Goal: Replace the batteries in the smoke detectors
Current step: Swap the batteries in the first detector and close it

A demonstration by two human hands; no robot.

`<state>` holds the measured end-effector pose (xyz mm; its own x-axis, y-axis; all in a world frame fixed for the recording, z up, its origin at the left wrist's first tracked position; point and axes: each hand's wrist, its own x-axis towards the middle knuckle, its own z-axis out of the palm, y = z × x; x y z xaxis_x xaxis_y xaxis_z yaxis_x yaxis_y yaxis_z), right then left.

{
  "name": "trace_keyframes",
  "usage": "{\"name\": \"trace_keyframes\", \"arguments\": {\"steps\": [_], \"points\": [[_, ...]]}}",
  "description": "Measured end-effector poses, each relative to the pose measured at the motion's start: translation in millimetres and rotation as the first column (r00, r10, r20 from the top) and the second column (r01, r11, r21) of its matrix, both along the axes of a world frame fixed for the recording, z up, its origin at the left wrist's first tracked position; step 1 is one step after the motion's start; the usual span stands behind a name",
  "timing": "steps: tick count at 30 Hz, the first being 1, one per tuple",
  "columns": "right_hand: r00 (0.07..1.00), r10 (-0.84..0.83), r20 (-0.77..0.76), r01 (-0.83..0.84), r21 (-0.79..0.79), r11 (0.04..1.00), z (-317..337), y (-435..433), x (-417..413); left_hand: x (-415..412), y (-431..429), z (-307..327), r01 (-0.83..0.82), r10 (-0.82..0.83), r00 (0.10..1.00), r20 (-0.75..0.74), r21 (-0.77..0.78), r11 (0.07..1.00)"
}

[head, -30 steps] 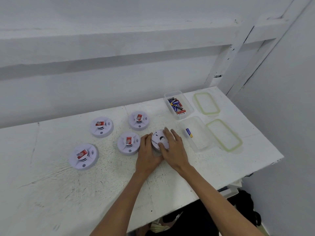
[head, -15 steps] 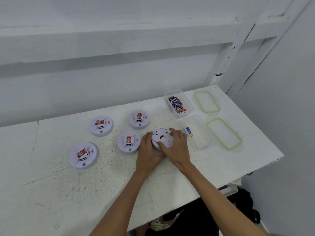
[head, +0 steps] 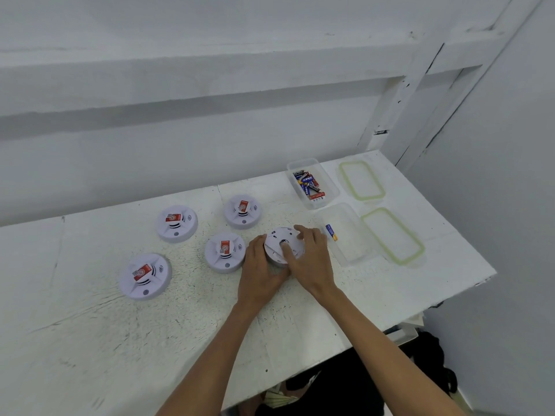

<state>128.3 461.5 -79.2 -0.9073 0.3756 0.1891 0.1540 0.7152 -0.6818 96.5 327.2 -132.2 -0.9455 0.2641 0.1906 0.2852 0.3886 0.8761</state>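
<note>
We hold a round smoke detector (head: 279, 237) flat on the white table (head: 90, 340), back facing up, beside a clear tub (head: 351, 250). Our left hand (head: 261, 267) grips its near rim. Our right hand (head: 310, 256) curls round its far side, thumb now on its centre, unlike a second ago.

We are seeing four pale lilac smoke detectors (head: 176, 223), each carrying a red label (head: 225, 246) with a grey patch. The fifth detector (head: 280, 235) is showing plain white. The white table (head: 90, 340) is wearing dark speckles and scratches. Blue, red and black batteries (head: 309, 184) are lying in one clear tub (head: 334, 192), a blue-and-yellow battery (head: 331, 232) in a second tub (head: 350, 238). Both lids (head: 362, 180) are showing pale green rims.
</note>
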Motion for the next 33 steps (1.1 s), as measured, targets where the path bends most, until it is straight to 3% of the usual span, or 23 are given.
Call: {"name": "trace_keyframes", "arguments": {"steps": [4,7,10,15,20,27,33], "points": [[0.989,0.103,-0.107,-0.108,-0.045,0.993,-8.6,13.4,18.5,0.9,1.0,0.1,-0.044,0.044,0.999,0.005,0.001,0.999],[0.972,0.225,-0.061,-0.224,0.018,0.974,-17.5,20.2,26.2,1.5,1.0,5.9,-0.058,0.058,0.998,0.022,0.001,0.998],[0.968,0.218,-0.123,-0.217,0.026,0.976,-26.9,24.1,26.4,1.8,-0.6,9.1,-0.051,0.049,0.997,0.054,0.035,0.998],[0.992,0.039,-0.121,-0.073,-0.291,0.954,-19.1,18.2,21.5,1.3,-6.3,11.6,0.020,-0.019,0.998,-0.056,0.011,1.000],[0.999,-0.025,-0.040,-0.003,-0.578,0.816,-7.0,13.7,18.9,-2.2,-7.0,8.1,0.095,-0.096,0.992,-0.076,-0.019,0.995],[0.998,-0.055,0.033,0.062,-0.732,0.679,-8.8,6.4,14.1,-0.9,-3.4,5.6,0.078,-0.078,0.997,-0.008,-0.005,0.997],[0.993,0.022,0.116,0.075,-0.766,0.638,-15.1,13.3,12.0,-1.8,-1.0,2.7,0.064,-0.064,0.998,-0.008,-0.062,0.996]]}}
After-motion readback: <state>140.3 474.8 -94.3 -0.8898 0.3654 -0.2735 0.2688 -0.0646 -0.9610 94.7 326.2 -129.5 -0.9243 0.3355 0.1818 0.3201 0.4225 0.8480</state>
